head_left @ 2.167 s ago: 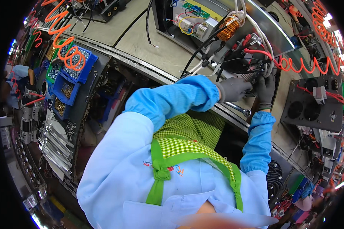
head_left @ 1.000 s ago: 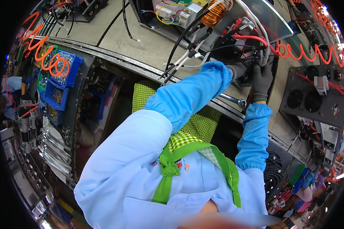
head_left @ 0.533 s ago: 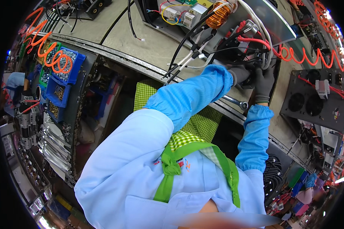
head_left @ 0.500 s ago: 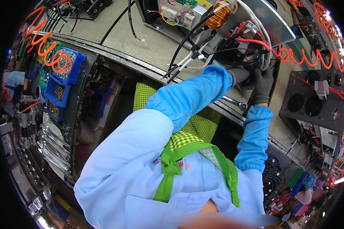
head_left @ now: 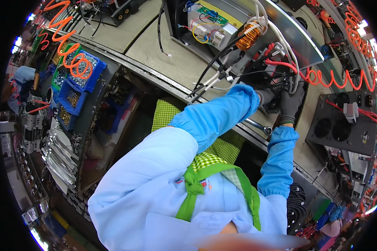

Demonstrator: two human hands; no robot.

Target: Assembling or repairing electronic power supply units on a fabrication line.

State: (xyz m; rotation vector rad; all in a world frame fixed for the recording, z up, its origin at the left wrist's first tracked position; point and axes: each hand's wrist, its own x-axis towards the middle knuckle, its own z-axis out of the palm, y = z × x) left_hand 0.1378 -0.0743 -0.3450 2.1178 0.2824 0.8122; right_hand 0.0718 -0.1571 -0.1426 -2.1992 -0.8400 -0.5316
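An open metal machine housing (head_left: pixel 295 31) lies on the bench in front of me. It holds a copper-wound coil (head_left: pixel 249 37), a circuit board (head_left: pixel 213 16), thick white cables and black leads. Both my hands wear dark grey gloves and are at its near right end. My left hand (head_left: pixel 267 96) reaches in under the black wires, its fingers hidden. Beside it, my right hand (head_left: pixel 290 105) has its fingers bent in at the housing's end, below the white cables; what they grip is hidden. A metal wrench (head_left: pixel 259 125) lies at the bench edge beneath my hands.
Blue bins (head_left: pixel 87 71) of small metal fasteners stand at the left. Orange coiled air hoses (head_left: pixel 339 79) hang at both sides. A dark panel with round fan openings (head_left: pixel 337 125) stands at the right. A black cable coil (head_left: pixel 296 205) lies below my right arm.
The whole view has shifted, so the bench appears slightly lower and further right. Both hands stay at the same end of the housing, and the wrench lies where it was.
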